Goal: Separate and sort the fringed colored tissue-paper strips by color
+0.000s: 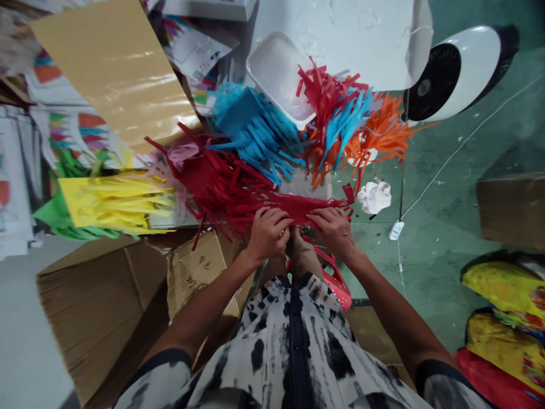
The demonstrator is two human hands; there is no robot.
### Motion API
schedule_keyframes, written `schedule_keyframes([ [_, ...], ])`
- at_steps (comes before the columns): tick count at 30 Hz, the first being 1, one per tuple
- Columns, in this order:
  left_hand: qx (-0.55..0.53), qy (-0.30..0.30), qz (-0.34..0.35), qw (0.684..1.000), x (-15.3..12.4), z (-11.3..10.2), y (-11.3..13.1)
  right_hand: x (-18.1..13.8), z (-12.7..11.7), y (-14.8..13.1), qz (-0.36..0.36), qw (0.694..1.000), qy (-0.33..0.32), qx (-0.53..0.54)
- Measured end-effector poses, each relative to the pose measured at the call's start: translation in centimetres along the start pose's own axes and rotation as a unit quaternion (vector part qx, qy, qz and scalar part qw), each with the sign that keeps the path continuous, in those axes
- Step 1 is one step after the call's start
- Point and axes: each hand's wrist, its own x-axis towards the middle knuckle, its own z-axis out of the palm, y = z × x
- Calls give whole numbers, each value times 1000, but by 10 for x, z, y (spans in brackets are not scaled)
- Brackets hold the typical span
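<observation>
Both of my hands work on a strip of dark red fringed paper (303, 205), stretched between them at the table's near edge. My left hand (269, 232) has its fingers curled over the strip's lower edge. A short gap to the right, my right hand (332, 228) grips the same strip, fingers bent and pressed together. Loose ends of the strip stick out past the right hand. On the left, the strip runs into a heap of red fringed paper (213, 179). Just beyond lies a bundle of blue fringed paper (255, 128).
A white plastic tray (272, 68) stands behind the blue bundle, with orange fringes (383, 133) to its right. Yellow fringed paper (106, 201) and a tan sheet (110, 68) lie left. Below are an open cardboard box (102, 307) and a red stool (338, 287).
</observation>
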Motion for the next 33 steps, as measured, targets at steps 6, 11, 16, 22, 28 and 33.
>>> schedule_keyframes([
  [6, -6, 8, -63, 998, 12, -6, -6, 13, -9, 6, 81, 992, 37, 92],
  [11, 50, -14, -63, 997, 28, -7, -7, 10, -4, 3, 147, 976, 81, 136],
  [16, 84, -45, -38, 995, 38, -7, -4, 5, 1, -8, 180, 970, 138, 91],
  [22, 88, -46, -59, 993, 43, -8, 0, 7, 11, -7, 220, 963, 136, 69],
  [28, 136, -45, -75, 987, 46, -5, 4, 15, 13, -2, 252, 961, 117, 18],
  [33, 151, -52, -72, 985, 47, -2, 5, 20, 10, -1, 260, 960, 104, -5],
])
